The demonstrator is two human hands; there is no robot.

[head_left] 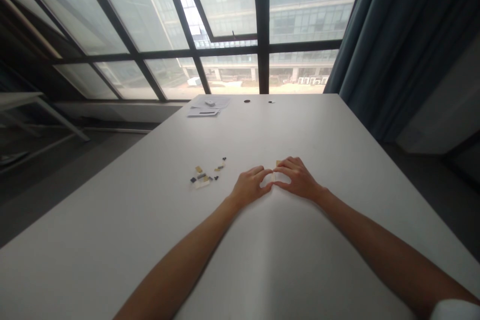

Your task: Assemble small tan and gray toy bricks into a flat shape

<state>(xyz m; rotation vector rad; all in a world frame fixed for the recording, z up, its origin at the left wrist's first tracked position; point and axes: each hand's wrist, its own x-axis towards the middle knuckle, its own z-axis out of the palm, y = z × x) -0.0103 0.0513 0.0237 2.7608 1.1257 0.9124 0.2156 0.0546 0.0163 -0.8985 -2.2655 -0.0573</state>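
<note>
Both hands meet low over the white table, fingertips facing each other. Between them is a small pale piece, too small to name. My left hand holds its left side, with thumb and forefinger curved around a gap. On the opposite side, the thumb and forefinger of my right hand grip the same piece. Just behind the right fingers a small yellow piece shows, partly hidden. Left of my hands lies a loose group of small parts, among them a yellow block, a dark block and a pale strip.
Papers with a white object on them lie at the table's far left corner. A dark round disc and a small black-and-white item sit near the far edge. Windows stand beyond; a blue curtain hangs at right.
</note>
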